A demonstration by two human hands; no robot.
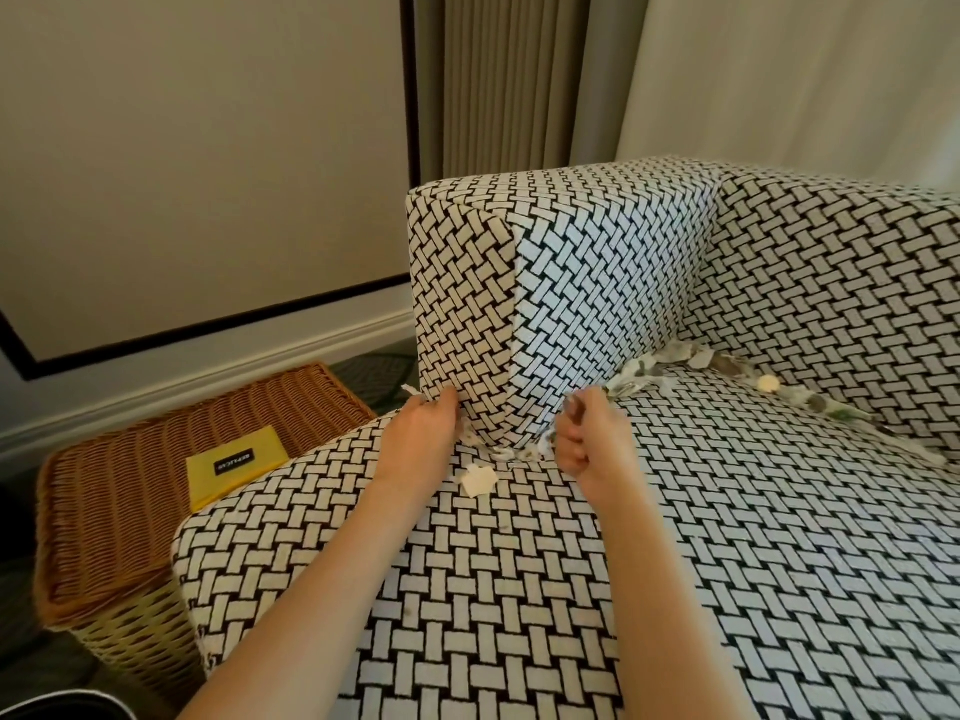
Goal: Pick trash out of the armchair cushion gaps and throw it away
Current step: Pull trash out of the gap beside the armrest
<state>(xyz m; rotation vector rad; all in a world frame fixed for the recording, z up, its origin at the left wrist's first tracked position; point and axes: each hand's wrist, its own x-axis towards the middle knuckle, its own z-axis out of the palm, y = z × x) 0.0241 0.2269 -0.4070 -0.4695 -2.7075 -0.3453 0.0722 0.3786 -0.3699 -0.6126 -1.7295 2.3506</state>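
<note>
Left hand (427,433) pinches white scrap (409,391) at armrest (571,283) base; right hand (587,441) fisted round paper scraps (546,445) at the gap; 1 loose piece (478,481) on seat cushion (519,589).

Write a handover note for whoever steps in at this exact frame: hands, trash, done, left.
Left hand: grips a white scrap at the armrest base.
Right hand: curled round paper bits at the side gap.
Trash: scraps line the side and back gaps; one loose piece lies on the seat cushion.
Done: a few bits in hand.
Left: empty the gaps, throw everything away.
</note>
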